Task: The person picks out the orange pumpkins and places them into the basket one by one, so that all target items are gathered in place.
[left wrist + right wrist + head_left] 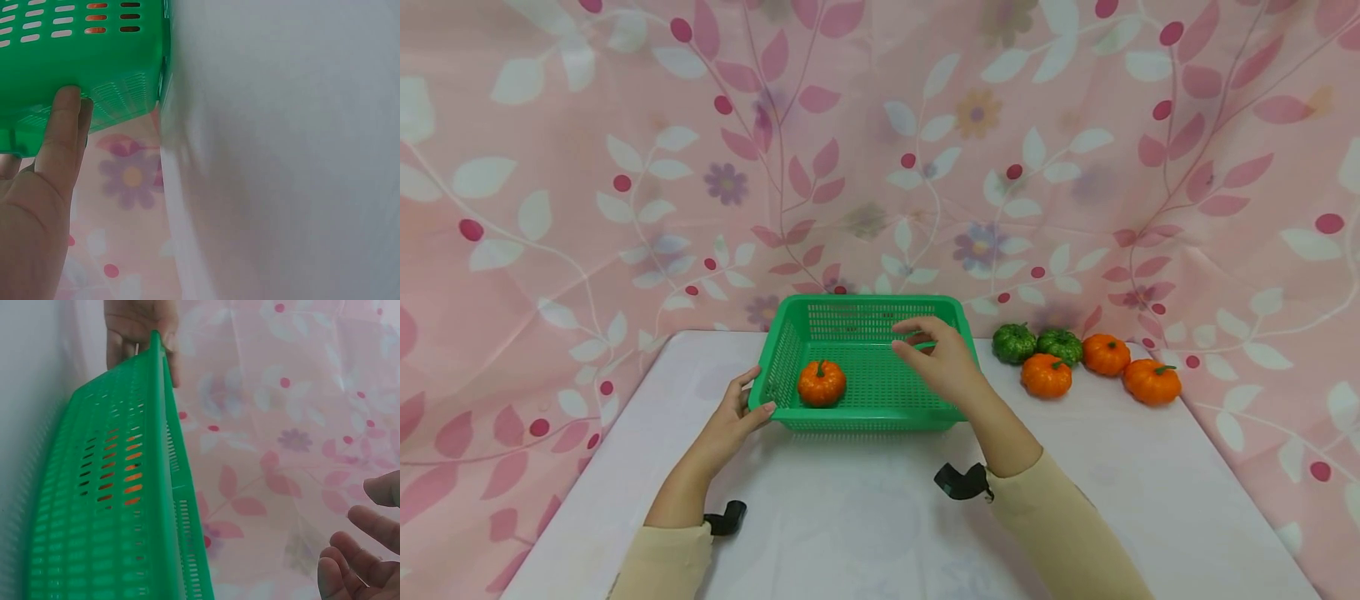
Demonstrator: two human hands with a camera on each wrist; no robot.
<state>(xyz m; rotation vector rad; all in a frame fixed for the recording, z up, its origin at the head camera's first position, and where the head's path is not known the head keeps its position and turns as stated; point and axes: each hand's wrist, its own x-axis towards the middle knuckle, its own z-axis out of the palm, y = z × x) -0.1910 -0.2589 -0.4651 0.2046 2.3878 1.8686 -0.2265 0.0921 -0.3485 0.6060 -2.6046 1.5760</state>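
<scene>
A green plastic basket stands on the white-covered table, with one small orange pumpkin inside at its left. My left hand grips the basket's front left corner, thumb at the rim and fingers along the outer side wall; the left wrist view shows fingers against the green wall. Above the right part of the basket hovers my right hand, fingers loosely bent and holding nothing. In the right wrist view this hand is apart from the basket, and orange shows through the slots.
To the right of the basket lie two green pumpkins and three orange pumpkins, grouped near the table's back right edge. A pink floral cloth hangs behind the table. Each wrist bears a small black camera mount.
</scene>
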